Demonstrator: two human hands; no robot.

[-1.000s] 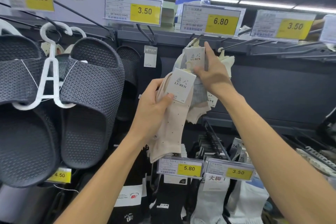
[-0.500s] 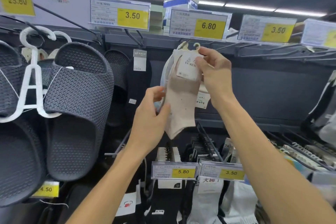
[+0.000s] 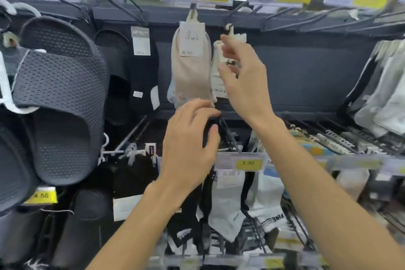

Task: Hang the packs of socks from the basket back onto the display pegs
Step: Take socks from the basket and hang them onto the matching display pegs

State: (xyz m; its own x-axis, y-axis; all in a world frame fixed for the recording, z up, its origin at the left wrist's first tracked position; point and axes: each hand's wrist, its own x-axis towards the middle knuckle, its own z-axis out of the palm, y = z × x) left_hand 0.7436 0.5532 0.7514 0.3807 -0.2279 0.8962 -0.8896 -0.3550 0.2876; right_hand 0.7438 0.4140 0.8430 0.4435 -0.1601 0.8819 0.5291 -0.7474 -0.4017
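A beige sock pack (image 3: 190,68) with a white label hangs from the peg (image 3: 193,7) under the 6.80 price tag. Nothing holds it. My left hand (image 3: 189,146) is just below the pack, fingers spread and empty. My right hand (image 3: 243,76) is to the right of the pack, fingers apart, in front of a white sock pack (image 3: 219,66) that hangs from the neighbouring hook. The basket is out of view.
Dark grey slippers (image 3: 59,98) on white hangers fill the left. Black socks (image 3: 142,68) hang left of the beige pack. Lower pegs carry white and black sock packs (image 3: 228,201) behind a 3.50 tag (image 3: 248,163). Grey packs (image 3: 381,85) hang at far right.
Both hands have let go of the beige sock pack, which now hangs by itself on the peg. The left hand has dropped lower; the right hand moved right. The view shifted downward.
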